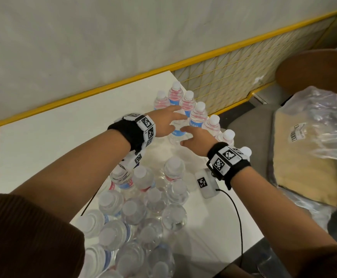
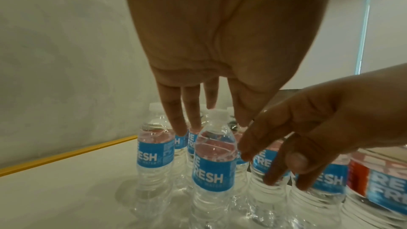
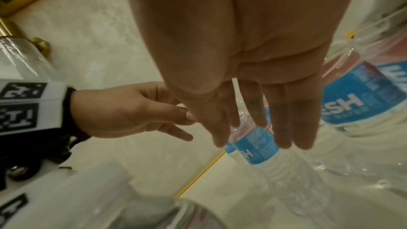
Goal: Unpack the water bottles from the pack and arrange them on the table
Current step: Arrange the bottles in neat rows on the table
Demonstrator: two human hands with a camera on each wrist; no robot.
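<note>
Clear water bottles with blue labels and white caps stand in a curved row (image 1: pixel 198 113) near the far right edge of the white table (image 1: pixel 53 137). One more bottle (image 1: pixel 178 133) (image 2: pixel 213 163) (image 3: pixel 257 147) stands in front of that row, between my two hands. My left hand (image 1: pixel 167 121) (image 2: pixel 193 107) hovers over its cap with straight, spread fingers. My right hand (image 1: pixel 195 137) (image 2: pixel 308 128) (image 3: pixel 264 128) reaches in beside it, fingers straight, holding nothing. The shrink-wrapped pack (image 1: pixel 143 213) with several bottles sits close to me.
A white sensor box (image 1: pixel 206 184) with a black cable lies on the table right of the pack. A yellow-framed mesh railing (image 1: pixel 243 73) runs behind the table. Off the right edge are a clear plastic bag (image 1: pixel 314 147) over a beige item and a brown round seat (image 1: pixel 320 71).
</note>
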